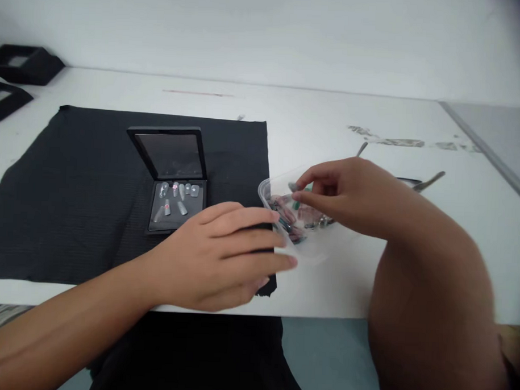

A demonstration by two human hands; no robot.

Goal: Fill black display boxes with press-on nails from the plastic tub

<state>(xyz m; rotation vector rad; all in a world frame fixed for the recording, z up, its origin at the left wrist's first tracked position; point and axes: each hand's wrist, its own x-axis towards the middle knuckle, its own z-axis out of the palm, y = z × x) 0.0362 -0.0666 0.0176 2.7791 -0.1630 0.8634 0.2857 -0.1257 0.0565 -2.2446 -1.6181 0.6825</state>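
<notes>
My right hand (332,183) is above a clear plastic container (264,190). Its thumb and forefinger pinch a small greyish fake nail (293,186). Inside the container lies a jumble of pink, teal and dark fake nails (287,210), partly hidden by my hands. My left hand (236,248) has its fingers stretched out, with the fingertips at the container's near left side; whether they press on it I cannot tell. To the left, an open black case (149,214) with a see-through raised lid (170,155) holds several silvery decorated fake nails (181,208).
A black cloth (81,183) lies under the case on the white table (305,114). Two black frame-like objects (38,65) stand at the back left. Behind my right hand, thin metal tool ends (431,181) stick out. Grey strip (487,152) at right.
</notes>
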